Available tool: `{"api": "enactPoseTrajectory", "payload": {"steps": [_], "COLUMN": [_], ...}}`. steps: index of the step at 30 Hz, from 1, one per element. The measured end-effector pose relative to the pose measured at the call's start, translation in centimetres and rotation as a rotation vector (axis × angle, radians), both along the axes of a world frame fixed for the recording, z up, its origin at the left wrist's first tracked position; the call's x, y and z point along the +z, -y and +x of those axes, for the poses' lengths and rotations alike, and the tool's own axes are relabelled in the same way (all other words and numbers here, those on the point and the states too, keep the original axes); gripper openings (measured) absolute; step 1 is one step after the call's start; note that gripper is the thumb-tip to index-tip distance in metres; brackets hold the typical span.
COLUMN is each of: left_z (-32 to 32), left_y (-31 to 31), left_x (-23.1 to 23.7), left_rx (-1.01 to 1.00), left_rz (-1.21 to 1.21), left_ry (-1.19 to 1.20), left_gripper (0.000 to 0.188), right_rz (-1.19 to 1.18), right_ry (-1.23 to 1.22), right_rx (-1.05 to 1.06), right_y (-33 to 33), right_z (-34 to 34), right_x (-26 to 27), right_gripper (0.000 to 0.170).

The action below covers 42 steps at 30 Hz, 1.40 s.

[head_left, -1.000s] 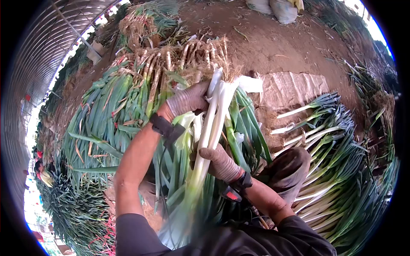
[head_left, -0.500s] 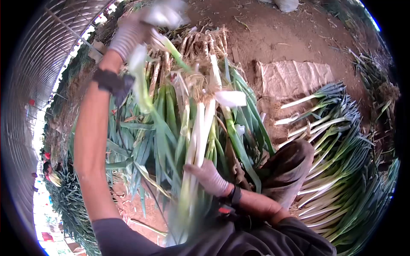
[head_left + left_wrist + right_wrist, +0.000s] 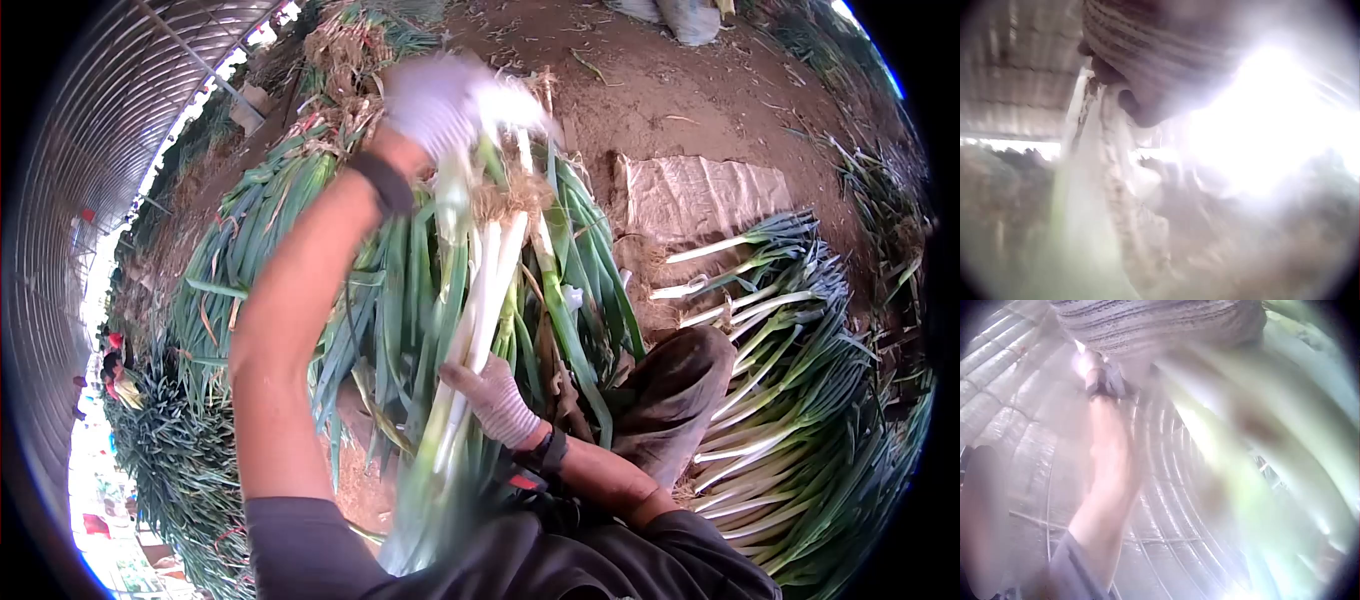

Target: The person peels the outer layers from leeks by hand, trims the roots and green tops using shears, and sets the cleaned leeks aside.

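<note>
My gloved right hand (image 3: pixel 495 400) grips a few thick white green onions (image 3: pixel 490 285), roots pointing away from me and leaves running toward my lap. In the right wrist view, their pale stalks (image 3: pixel 1285 437) slant down past the glove. Blurred by motion, my gloved left hand (image 3: pixel 435 105) is raised beyond the root ends. From it hangs a pale stripped outer leaf (image 3: pixel 453 200), and something white shows beside the knuckles. The left wrist view has this whitish strip (image 3: pixel 1088 187) pinched in the curled fingers.
A heap of untrimmed green onions (image 3: pixel 255 230) lies at the left and under my hands. Cleaned white-stalked onions (image 3: pixel 760 400) are laid out at the right, beside my bent knee (image 3: pixel 680 390). A brown sheet (image 3: pixel 705 195) covers some soil ahead.
My left hand has left the stalks near their roots, swung up and left with a pale strip, then come back right. The right hand keeps its grip, now slightly lower in view.
</note>
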<state>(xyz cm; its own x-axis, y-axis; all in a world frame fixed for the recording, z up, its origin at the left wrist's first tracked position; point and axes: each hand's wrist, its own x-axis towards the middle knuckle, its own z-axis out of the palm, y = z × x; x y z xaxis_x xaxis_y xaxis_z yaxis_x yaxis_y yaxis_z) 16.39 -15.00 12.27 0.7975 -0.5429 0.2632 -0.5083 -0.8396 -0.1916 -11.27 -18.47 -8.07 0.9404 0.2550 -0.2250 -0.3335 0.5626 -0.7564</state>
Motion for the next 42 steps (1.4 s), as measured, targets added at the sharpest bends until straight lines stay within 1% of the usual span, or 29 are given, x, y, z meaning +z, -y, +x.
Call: {"api": "enactPoseTrajectory", "payload": {"steps": [1,3,4,5,6,7,10,11,12,13,14,16,19,20,22,23,24,26,27,28,29,31,32,35,37,39,40,41,42], "left_z": [2.9,7.6,7.8,5.0,2.9,-0.5,-7.2,-10.4,-14.1,-16.9,-19.9,-23.2,-17.3,-13.1,-3.4,0.5,3.0,3.8,2.2,-3.1,-3.2,-8.5,-11.0,-12.7,-13.6,-14.0,-13.8,-13.8,-13.4], "left_y": [-2.7,-10.0,-12.5,-12.8,-13.8,-13.1,-16.2,-14.0,-14.0,-17.1,-14.3,-17.9,-21.3,-21.2,-19.3,-18.0,-16.8,-13.4,-10.9,-6.2,-3.9,0.7,3.3,4.8,5.1,4.5,4.1,3.8,2.8], "left_x": [3.3,11.2,14.3,15.8,16.2,16.0,7.4,3.3,-0.4,-6.5,-7.3,-12.8,-12.1,-9.0,0.2,5.0,9.7,14.0,13.4,9.9,5.5,-2.3,-3.6,-16.9,-15.8,-15.4,-13.9,-12.4,-12.2], "left_rx": [0.130,0.334,0.321,0.235,0.104,0.191,0.221,0.304,0.409,-0.002,0.015,-0.169,-0.235,-0.179,0.142,0.328,0.405,0.380,0.358,0.100,0.291,-0.041,0.039,-0.017,0.071,0.095,0.034,-0.008,-0.031], "left_rz": [-0.170,-0.286,-0.289,-0.183,-0.079,-0.046,-0.059,0.204,-0.121,0.275,0.592,0.513,0.467,0.474,0.313,0.032,-0.283,-0.700,-0.690,-0.454,-0.244,-0.113,-0.189,-0.329,-0.383,-0.511,-0.569,-0.611,-0.598], "left_ry": [0.075,0.347,0.475,0.712,0.788,0.694,0.151,0.038,-0.637,-0.540,-0.921,-1.097,-1.118,-1.037,-0.594,-0.295,-0.030,0.237,0.197,0.112,-0.103,-0.445,-1.008,-1.415,-1.370,-1.334,-1.417,-1.409,-1.389], "left_gripper": [0.024,0.031,0.035,0.040,0.036,0.028,0.019,0.019,0.020,0.026,0.027,0.030,0.034,0.036,0.047,0.055,0.064,0.082,0.092,0.096,0.071,0.072,0.088,0.071,0.063,0.050,0.049,0.047,0.043], "right_rz": [-0.006,-0.016,0.050,0.050,0.062,0.147,0.254,0.296,0.366,0.374,0.331,0.277,0.308,0.316,0.364,0.390,0.371,0.381,0.368,0.361,0.351,0.363,0.353,0.318,0.251,0.022,-0.077,-0.260,-0.763], "right_ry": [-0.019,-0.059,-0.111,-0.137,-0.170,-0.130,-0.152,-0.078,0.033,0.034,-0.040,-0.127,-0.125,-0.168,-0.168,-0.153,-0.160,-0.158,-0.178,-0.195,-0.207,-0.187,-0.189,-0.089,-0.108,0.041,0.250,0.399,0.434], "right_rx": [-0.003,-0.028,-0.057,-0.107,-0.174,-0.231,-0.434,-0.520,-0.486,-0.489,-0.505,-0.510,-0.487,-0.485,-0.463,-0.436,-0.459,-0.485,-0.478,-0.470,-0.463,-0.474,-0.479,-0.488,-0.469,-0.448,-0.477,-0.629,-0.711], "right_y": [0.4,1.4,2.5,3.6,4.8,6.1,11.6,13.3,15.5,17.3,18.4,20.1,20.4,20.2,20.0,20.0,19.9,20.1,20.2,20.3,20.4,20.3,20.3,20.0,20.4,21.2,21.7,22.3,24.2], "right_z": [-0.4,-1.0,-0.4,0.6,1.8,3.1,7.1,7.6,9.5,10.6,11.6,13.0,12.7,13.1,12.9,13.1,13.4,13.3,13.2,13.2,13.2,13.3,13.3,12.4,12.0,11.5,11.6,11.8,10.5], "right_x": [-0.1,-0.2,0.3,0.3,1.4,0.4,2.7,4.5,2.7,2.8,3.2,2.4,-0.2,-1.1,-1.3,-1.9,-2.1,-2.6,-2.7,-2.7,-2.7,-3.3,-3.3,-2.9,-2.4,-1.7,-1.8,-2.0,0.5], "right_gripper": [0.044,0.044,0.043,0.040,0.036,0.033,0.035,0.035,0.038,0.040,0.040,0.037,0.034,0.034,0.034,0.033,0.033,0.032,0.032,0.032,0.032,0.032,0.032,0.034,0.038,0.044,0.053,0.063,0.086]}}
